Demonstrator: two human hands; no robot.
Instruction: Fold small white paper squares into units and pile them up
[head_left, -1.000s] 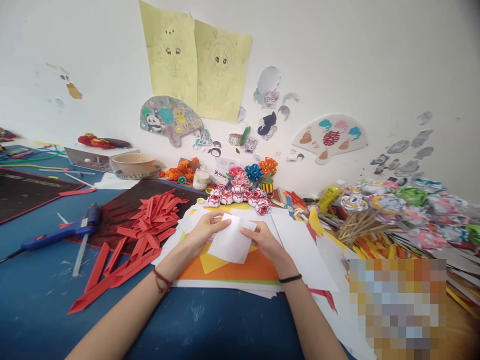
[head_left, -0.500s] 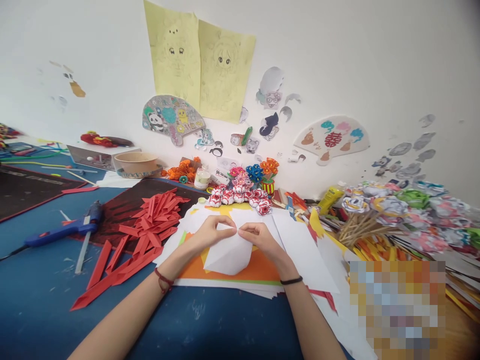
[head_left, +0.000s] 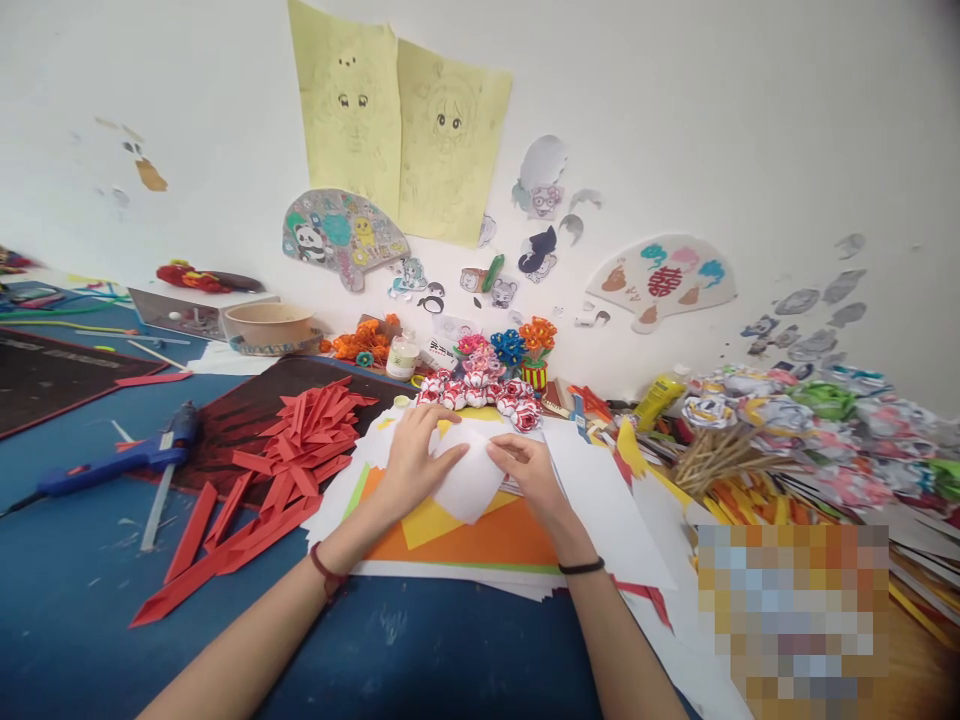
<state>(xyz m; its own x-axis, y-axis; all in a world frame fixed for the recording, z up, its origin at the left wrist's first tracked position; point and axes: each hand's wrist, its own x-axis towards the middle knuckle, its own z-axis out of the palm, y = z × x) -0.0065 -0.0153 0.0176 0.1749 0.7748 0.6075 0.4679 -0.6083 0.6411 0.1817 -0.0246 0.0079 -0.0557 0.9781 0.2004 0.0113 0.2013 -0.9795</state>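
On the wall (head_left: 712, 120) a fan (head_left: 664, 280) reads "囍", while left hand (head_left: 412, 462) and right hand (head_left: 532, 478) pinch white paper (head_left: 469, 485).

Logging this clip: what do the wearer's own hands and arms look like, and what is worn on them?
The left hand has a thin, dark red cord bracelet around its wrist. The right hand has a plain black band at its wrist. Neither hand wears a glove, and no sleeve shows on either forearm.
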